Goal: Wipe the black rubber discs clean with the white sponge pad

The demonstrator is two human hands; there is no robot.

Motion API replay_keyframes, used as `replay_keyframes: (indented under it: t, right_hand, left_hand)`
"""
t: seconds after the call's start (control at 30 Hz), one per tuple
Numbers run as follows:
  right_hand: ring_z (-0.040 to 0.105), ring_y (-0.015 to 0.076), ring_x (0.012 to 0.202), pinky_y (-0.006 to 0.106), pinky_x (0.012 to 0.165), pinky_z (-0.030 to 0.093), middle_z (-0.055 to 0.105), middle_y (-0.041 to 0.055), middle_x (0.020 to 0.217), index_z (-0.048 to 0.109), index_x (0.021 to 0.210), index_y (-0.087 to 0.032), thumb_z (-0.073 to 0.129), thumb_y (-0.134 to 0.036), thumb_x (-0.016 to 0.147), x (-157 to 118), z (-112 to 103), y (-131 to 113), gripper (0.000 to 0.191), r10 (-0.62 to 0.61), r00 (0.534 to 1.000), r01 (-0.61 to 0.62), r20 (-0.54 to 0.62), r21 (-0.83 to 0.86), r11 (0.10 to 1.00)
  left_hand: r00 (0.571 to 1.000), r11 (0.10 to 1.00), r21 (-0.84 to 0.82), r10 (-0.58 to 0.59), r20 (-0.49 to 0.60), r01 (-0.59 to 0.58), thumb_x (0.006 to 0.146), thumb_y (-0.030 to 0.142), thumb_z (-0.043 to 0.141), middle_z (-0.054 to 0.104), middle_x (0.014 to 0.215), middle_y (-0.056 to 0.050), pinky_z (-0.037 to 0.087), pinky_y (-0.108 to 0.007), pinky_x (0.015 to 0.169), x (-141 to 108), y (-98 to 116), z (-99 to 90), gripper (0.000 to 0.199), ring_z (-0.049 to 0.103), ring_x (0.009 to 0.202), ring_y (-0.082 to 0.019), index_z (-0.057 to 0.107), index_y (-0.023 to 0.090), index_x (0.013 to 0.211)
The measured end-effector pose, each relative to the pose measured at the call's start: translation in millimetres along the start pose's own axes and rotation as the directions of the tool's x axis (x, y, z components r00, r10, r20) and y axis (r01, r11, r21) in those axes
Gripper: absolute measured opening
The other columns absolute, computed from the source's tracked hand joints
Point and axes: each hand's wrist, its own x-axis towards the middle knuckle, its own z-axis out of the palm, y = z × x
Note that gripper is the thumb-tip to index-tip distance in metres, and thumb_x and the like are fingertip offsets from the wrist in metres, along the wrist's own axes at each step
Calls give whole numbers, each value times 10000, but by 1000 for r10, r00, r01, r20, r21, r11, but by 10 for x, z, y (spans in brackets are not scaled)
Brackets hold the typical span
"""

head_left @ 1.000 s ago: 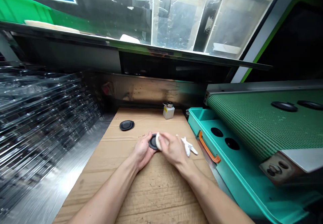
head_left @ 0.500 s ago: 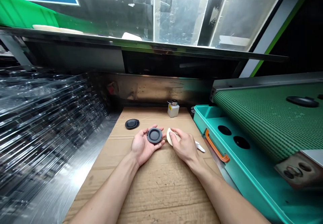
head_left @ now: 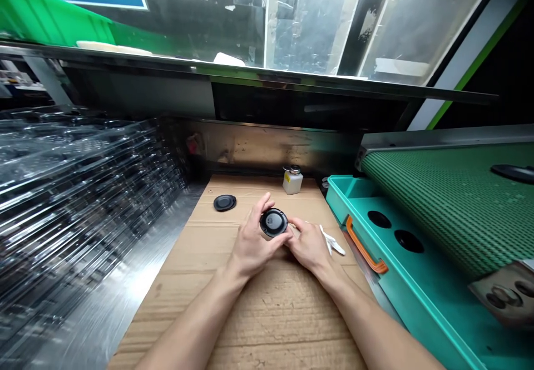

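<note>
Bench layout: cardboard sheet (head_left: 258,314), centre.
Left: stacked plastic trays (head_left: 79,186). On sheet: flat disc (head_left: 224,203), far left; square bottle (head_left: 292,183), far right; glove (head_left: 336,245), right edge. Right: handled bin (head_left: 403,297), two inner discs (head_left: 379,219); conveyor belt (head_left: 446,192) overhanging.

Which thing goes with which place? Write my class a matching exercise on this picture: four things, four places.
1. Black disc with shiny centre
2. Small whitish bottle
3. Orange handle
4. Clear plastic stack

A. Near the cardboard's far edge
B. Beyond the cardboard's left side
C. In the left hand
D. On the teal bin's side

Pairs: 1-C, 2-A, 3-D, 4-B
</note>
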Motion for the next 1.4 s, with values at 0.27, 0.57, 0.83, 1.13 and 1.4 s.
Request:
replay_keyframes:
  t: [0.27, 0.57, 0.83, 1.13, 1.4]
  right_hand:
    - [659, 209, 879, 244, 717, 440, 736, 27, 931, 668, 1135, -297, 507, -382, 883, -3, -4, 3, 311, 2, 999, -2, 33, 6, 1000]
    - [659, 214, 903, 254, 735, 447, 733, 19, 954, 654, 1152, -312, 505, -398, 879, -5, -7, 16, 323, -5, 999, 3, 51, 31, 1000]
    - [662, 220, 919, 301, 797, 474, 719, 41, 1014, 655, 1142, -275, 474, -453, 901, 66, -13, 97, 350, 65, 985, -37, -159, 172, 984]
    - [661, 181, 751, 269, 675, 507, 715, 26, 882, 549, 1292, -246, 496, -499, 897, 1, 37, -85, 472, -6, 995, 49, -95, 464, 885]
    - [670, 216, 959, 317, 849, 512, 698, 36, 1108, 563, 1307, -303, 483, -472, 903, -111, 42, -181, 445, -61, 996, 75, -70, 221, 972]
  left_hand:
    - [988, 966, 210, 140, 59, -150, 561, 119, 845, 569, 1310, -91, 283, -349, 1132, -58, 2, 12, 962, 464, 1289, -260, 404, 259, 1404]
    - [933, 670, 650, 280, 226, -358, 680, 317, 795, 561, 1324, -93, 431, -366, 1034, 1, -129, -90, 1031, 555, 1199, -223, 160, 283, 1492]
    - [965, 757, 598, 218, 148, -263, 668, 376, 802, 564, 1327, -97, 388, -368, 1069, -15, -117, -83, 1010, 525, 1235, -232, 218, 290, 1488]
    - [902, 866, -262, -430, 44, 426, 907, 507, 471, 674, 1019, -140, 564, -389, 731, 39, -295, 36, 454, 664, 872, -227, 583, 143, 1153]
    - [874, 777, -458, -486, -1, 432, 922, 322, 499, 674, 977, -117, 539, -325, 820, 50, -309, 16, 241, 648, 904, -187, 621, 125, 987]
